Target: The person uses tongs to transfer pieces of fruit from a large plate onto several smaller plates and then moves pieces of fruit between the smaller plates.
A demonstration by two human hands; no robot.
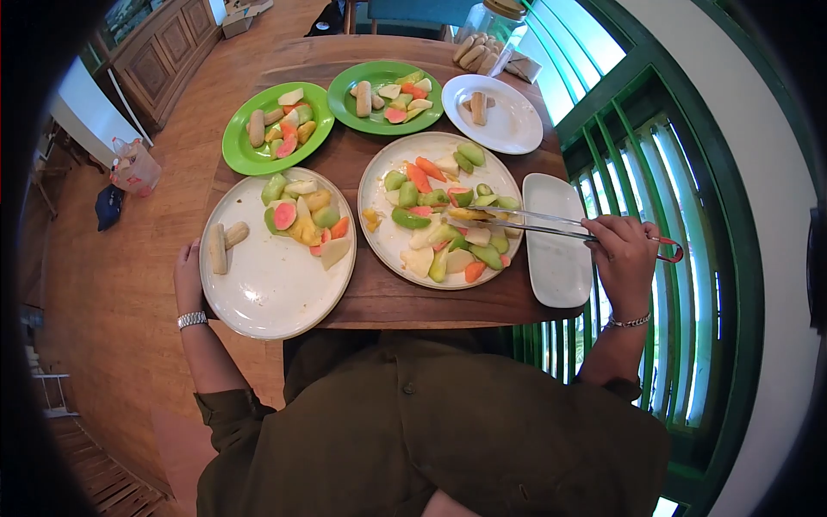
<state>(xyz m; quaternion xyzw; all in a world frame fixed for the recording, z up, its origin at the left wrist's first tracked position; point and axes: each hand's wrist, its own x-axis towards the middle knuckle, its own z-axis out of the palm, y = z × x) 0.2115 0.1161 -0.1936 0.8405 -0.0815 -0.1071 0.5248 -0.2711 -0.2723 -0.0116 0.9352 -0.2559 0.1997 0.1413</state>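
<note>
My right hand (pixel 622 254) is closed around metal tongs (pixel 551 224) with a red end. The tong tips reach into cut fruit (pixel 422 220) on a large white plate (pixel 383 250), at a yellow piece near its right side. My left hand (pixel 188 271) grips the left rim of another white plate (pixel 267 297), its fingers partly hidden by the plate. On that plate, mixed cut fruit (pixel 303 222) lies at the upper right and two ladyfinger biscuits (pixel 220 250) lie crossed at the left.
Two green plates (pixel 237 155) with fruit and biscuits stand behind, beside a white plate (pixel 517 133) with biscuits. A rectangular white tray (pixel 558 267) lies at the right. At the back right is a biscuit jar (pixel 487 39). Green window bars (pixel 603 155) border the table's right side.
</note>
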